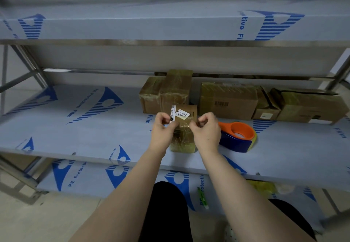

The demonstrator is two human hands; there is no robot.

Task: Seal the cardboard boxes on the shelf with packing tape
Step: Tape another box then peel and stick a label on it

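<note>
Just above the centre of the frame I hold the small brown cardboard box (183, 144). It is glossy with clear tape, and its lower end seems to rest on the front of the film-covered metal shelf (79, 128). My left hand (163, 128) pinches the box's upper left edge, thumb and fingers curled beside a white barcode label (182, 113). My right hand (205, 130) is curled on the upper right edge in the same way. I cannot tell whether a loose tape end lies under my fingertips.

I take this step to be finishing the wrap on this box. To do it well I should keep one hand gripping the box so it cannot twist. With the other thumb I should rub the tape flat from the middle out to the corner, leaving no lifted tail or crease over the label.

The orange and blue tape dispenser (239, 137) lies just right of my right hand, not touching it, and is easy to reach for another strip. The larger brown cardboard boxes (228, 100) stand along the back, right of centre. The one furthest right looks to have raised flaps, so I judge it is not yet sealed.
</note>
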